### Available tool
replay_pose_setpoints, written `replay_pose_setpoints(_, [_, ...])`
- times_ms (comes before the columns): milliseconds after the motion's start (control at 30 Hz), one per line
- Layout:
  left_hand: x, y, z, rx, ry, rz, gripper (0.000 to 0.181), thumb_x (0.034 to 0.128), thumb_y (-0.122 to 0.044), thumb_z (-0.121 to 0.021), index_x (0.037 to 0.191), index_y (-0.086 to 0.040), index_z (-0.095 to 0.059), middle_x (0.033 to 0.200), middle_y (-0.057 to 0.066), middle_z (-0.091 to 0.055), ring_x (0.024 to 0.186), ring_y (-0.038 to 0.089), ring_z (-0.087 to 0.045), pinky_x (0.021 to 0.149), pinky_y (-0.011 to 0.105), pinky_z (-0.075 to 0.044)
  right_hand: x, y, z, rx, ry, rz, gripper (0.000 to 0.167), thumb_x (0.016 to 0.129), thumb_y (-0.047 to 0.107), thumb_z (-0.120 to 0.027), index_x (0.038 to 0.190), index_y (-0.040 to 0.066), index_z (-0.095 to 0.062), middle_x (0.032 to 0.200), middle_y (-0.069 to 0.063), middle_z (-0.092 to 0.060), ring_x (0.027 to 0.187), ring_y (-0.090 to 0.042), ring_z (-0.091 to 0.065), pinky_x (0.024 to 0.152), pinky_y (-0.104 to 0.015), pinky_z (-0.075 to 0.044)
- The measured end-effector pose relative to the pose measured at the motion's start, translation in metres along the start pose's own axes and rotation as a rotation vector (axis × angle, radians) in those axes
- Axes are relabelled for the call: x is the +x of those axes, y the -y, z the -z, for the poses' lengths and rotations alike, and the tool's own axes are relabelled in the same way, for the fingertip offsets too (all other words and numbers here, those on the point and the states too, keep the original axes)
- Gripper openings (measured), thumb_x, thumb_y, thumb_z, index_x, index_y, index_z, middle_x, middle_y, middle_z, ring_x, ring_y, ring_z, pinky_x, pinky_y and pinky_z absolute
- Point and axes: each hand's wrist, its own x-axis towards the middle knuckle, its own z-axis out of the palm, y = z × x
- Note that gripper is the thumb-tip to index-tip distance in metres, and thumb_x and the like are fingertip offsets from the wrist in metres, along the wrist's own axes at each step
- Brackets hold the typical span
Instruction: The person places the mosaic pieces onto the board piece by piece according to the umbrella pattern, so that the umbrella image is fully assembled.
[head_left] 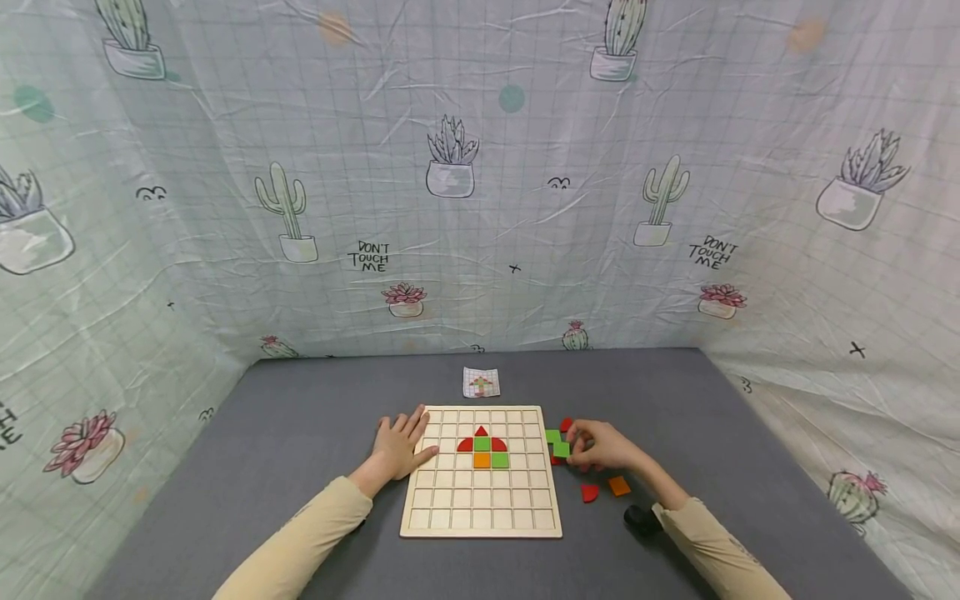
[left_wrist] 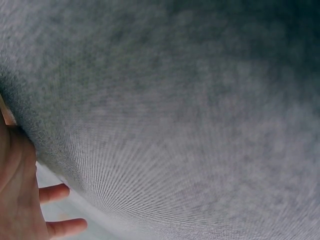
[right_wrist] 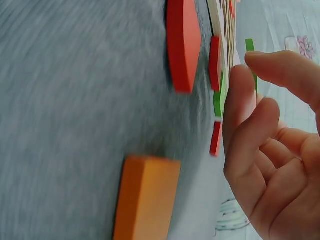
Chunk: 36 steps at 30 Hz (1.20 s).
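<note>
pale wooden grid board (head_left: 482,498): flat, partly tiled | green square tile (head_left: 561,450): pinched in right hand (head_left: 605,447), beside board

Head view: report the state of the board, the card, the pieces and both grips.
Board: flat, partly filled
Pieces on board: six, in squares
Card: beyond the board, picture up
Held green square: pinched, not placed
Other green square: loose, partly covered
Loose orange square: right of the board
Loose red pieces: three, off the board
Left grip: fingers spread, on board's edge
Right grip: pinching green square
</note>
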Motion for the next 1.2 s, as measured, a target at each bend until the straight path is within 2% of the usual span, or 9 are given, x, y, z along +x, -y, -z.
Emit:
replay_pose_setpoints(300, [-0.001, -0.001, 0.005, -0.016, -0.004, -0.004, 0.069, 0.0890, -0.060, -0.026, 0.141, -0.016, -0.028, 0.147, 0.001, -0.026, 0.119, 0.024, -0.039, 0.079, 0.049, -0.034, 0.009, 0.012, -0.012, 0.057, 0.005, 0.026, 0.027, 0.078, 0.012, -0.068, 0.097, 0.001, -0.052, 0.073, -0.013, -0.062, 0.060, -0.021, -0.061, 0.048, -0.030, -0.046])
replay_pose_setpoints(733, [-0.001, 0.000, 0.001, -0.012, -0.003, 0.009, 0.069, 0.0880, -0.062, -0.027, 0.141, -0.017, -0.028, 0.147, 0.000, -0.026, 0.119, 0.023, -0.040, 0.079, 0.049, -0.034, 0.027, 0.028, -0.025, 0.036, 0.049, 0.050, 0.023, 0.078, 0.011, -0.067, 0.094, 0.002, -0.053, 0.069, -0.010, -0.059, 0.055, -0.018, -0.059, 0.046, -0.028, -0.047])
replay_pose_setpoints(967, [-0.002, 0.000, 0.002, -0.006, -0.013, 0.005, 0.069, 0.0877, -0.062, -0.027, 0.141, -0.018, -0.029, 0.147, 0.000, -0.027, 0.118, 0.023, -0.040, 0.079, 0.049, -0.035, 0.036, 0.040, -0.032, 0.027, 0.063, 0.058, 0.023, 0.076, 0.010, -0.068, 0.093, 0.003, -0.054, 0.068, -0.006, -0.058, 0.050, -0.016, -0.057, 0.047, -0.032, -0.048])
replay_pose_setpoints(1200, [-0.001, 0.000, 0.004, 0.006, -0.003, 0.009, 0.069, 0.0877, -0.062, -0.026, 0.141, -0.018, -0.028, 0.147, -0.001, -0.026, 0.119, 0.022, -0.040, 0.079, 0.049, -0.035, 0.048, 0.049, -0.043, 0.006, 0.084, 0.086, 0.024, 0.075, 0.009, -0.070, 0.092, 0.001, -0.054, 0.066, -0.006, -0.058, 0.046, -0.014, -0.053, 0.044, -0.025, -0.044])
